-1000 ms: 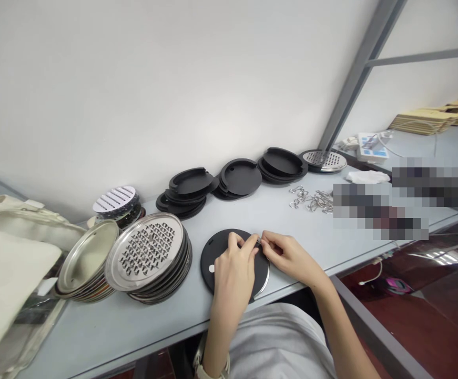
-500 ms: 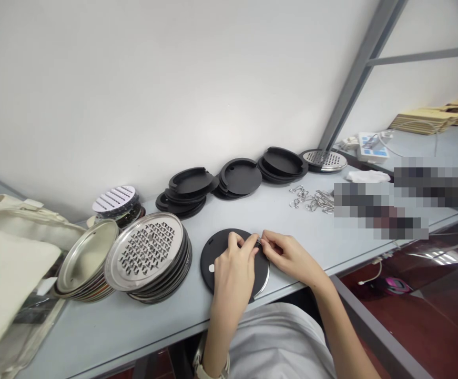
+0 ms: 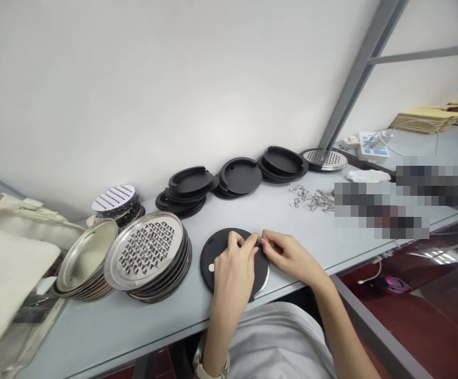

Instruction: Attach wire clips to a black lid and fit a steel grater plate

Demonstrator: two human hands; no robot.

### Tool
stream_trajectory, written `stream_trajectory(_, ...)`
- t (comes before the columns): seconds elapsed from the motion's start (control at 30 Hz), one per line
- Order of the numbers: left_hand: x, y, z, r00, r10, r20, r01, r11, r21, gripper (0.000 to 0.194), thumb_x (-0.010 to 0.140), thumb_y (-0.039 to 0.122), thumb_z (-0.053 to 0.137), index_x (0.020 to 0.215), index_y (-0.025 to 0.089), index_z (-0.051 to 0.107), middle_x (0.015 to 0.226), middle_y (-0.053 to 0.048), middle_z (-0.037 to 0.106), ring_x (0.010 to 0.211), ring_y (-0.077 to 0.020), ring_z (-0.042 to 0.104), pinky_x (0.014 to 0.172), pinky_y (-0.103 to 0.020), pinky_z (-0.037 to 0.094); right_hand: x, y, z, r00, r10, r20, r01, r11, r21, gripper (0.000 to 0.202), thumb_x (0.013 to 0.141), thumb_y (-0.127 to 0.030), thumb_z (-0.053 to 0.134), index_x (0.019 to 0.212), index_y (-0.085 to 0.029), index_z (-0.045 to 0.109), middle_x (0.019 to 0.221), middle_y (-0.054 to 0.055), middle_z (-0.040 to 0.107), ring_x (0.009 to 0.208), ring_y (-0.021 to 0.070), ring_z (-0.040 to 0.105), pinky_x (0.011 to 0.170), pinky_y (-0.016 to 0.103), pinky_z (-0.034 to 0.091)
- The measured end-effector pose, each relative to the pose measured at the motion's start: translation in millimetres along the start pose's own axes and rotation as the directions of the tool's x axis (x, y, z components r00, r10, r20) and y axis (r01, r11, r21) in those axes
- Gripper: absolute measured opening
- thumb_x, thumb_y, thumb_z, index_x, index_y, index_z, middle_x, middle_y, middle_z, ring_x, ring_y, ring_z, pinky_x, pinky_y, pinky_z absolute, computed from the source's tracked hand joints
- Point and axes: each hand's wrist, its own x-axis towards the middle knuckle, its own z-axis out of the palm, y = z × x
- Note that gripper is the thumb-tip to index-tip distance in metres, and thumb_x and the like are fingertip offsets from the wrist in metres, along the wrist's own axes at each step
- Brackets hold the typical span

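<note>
Currently, a black round disc [image 3: 261,271] lies flat on the grey table [image 3: 134,323], under the left hand [image 3: 234,268], whose bent fingers rest upon it. At its far right rim, the right hand [image 3: 287,255] pinches a small metal piece [image 3: 259,240], whose long axis is unclear.

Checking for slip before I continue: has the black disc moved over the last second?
No: against the front edge of the table, the black disc shows no visible shift in any direction.
</note>
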Motion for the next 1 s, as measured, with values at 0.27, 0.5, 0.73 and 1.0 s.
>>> stream_trajectory(0.27, 1.0, 0.4, 0.5, 1.000, 0.003, -0.005, -0.003, 1.000, 0.004, 0.030, 0.097, 0.028, 0.040, 0.123, 0.039, 0.051, 0.102, 0.002, 0.052, 0.068, -0.0103, 0.059, 0.054, -0.024, 0.033, 0.6, -0.1, 1.1, 1.000, 0.001, -0.014, -0.001, 1.000, 0.004, 0.027, 0.094, -0.029, 0.038, 0.068, -0.020, 0.036, 0.058, -0.006, 0.034, 0.053, 0.0100, 0.032, 0.051, 0.023, 0.026)
stream_trajectory(0.5, 0.7, 0.3, -0.6, 1.000, -0.009, 0.016, 0.009, 1.000, 0.014, 0.031, 0.097, 0.029, 0.039, 0.124, 0.038, 0.052, 0.104, 0.000, 0.052, 0.069, -0.0097, 0.059, 0.055, -0.023, 0.035, 0.2, -2.9, 0.3, 1.000, 0.000, -0.020, 0.000, 1.000, 0.008, 0.027, 0.093, -0.028, 0.039, 0.067, -0.020, 0.035, 0.058, -0.007, 0.034, 0.053, 0.0096, 0.032, 0.051, 0.022, 0.027)
stream_trajectory(0.73, 0.8, 1.4, -1.6, 1.000, -0.012, 0.021, 0.012, 1.000, 0.017, 0.031, 0.097, 0.028, 0.039, 0.124, 0.037, 0.052, 0.103, 0.000, 0.051, 0.070, -0.0097, 0.060, 0.056, -0.022, 0.036, 0.1, -2.8, 0.4, 1.000, -0.007, -0.023, 0.007, 1.000, 0.011, 0.028, 0.093, -0.029, 0.038, 0.067, -0.020, 0.035, 0.057, -0.006, 0.034, 0.053, 0.0099, 0.033, 0.051, 0.023, 0.027)
stream_trajectory(1.0, -0.5, 0.6, -1.1, 1.000, 0.000, 0.001, 0.000, 1.000, 0.016, 0.031, 0.097, 0.029, 0.039, 0.124, 0.037, 0.052, 0.102, 0.001, 0.052, 0.068, -0.0101, 0.059, 0.055, -0.023, 0.034, 0.0, -2.9, 0.9, 1.000, 0.003, -0.029, -0.003, 1.000, 0.005, 0.028, 0.093, -0.030, 0.038, 0.067, -0.021, 0.034, 0.056, -0.007, 0.033, 0.052, 0.0096, 0.032, 0.050, 0.023, 0.026)
